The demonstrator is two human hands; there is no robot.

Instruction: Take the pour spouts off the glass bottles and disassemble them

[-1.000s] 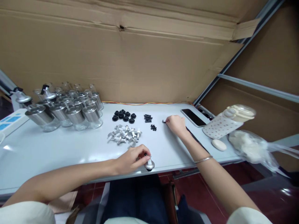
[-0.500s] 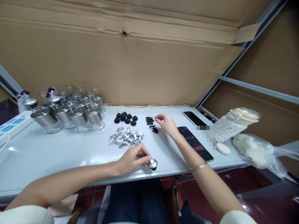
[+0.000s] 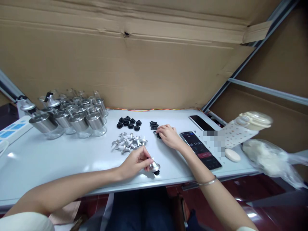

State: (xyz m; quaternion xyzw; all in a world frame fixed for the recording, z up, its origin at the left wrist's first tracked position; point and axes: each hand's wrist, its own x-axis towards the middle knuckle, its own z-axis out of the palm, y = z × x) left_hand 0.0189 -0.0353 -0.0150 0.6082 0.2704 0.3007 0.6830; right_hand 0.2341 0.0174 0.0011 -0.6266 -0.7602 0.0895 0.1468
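My left hand (image 3: 137,162) pinches a silver pourer spout (image 3: 154,166) with a black stopper at its lower end, held low over the table's front edge. My right hand (image 3: 168,136) reaches down with curled fingers onto a cluster of tiny black pieces (image 3: 158,136), mostly covered by the fingertips. Whether a piece is between them is hidden. Just beyond those fingers lie several slim black parts (image 3: 154,124). A heap of silver pourer spouts (image 3: 127,141) is left of centre, and behind it sits a group of black ribbed stoppers (image 3: 128,122).
Glass bottles with steel sleeves (image 3: 79,123) crowd the left rear, two bearing pourers, near a power strip (image 3: 14,128). To the right are two phones (image 3: 202,150), a pale oval object (image 3: 232,155), a dotted tumbler (image 3: 240,128) and a plastic bag (image 3: 264,157). Cardboard (image 3: 144,70) walls the back.
My right hand has moved from beside the slim black parts toward me, down onto the tiny black pieces. My left hand keeps the pourer spout in nearly the same place, now more upright.
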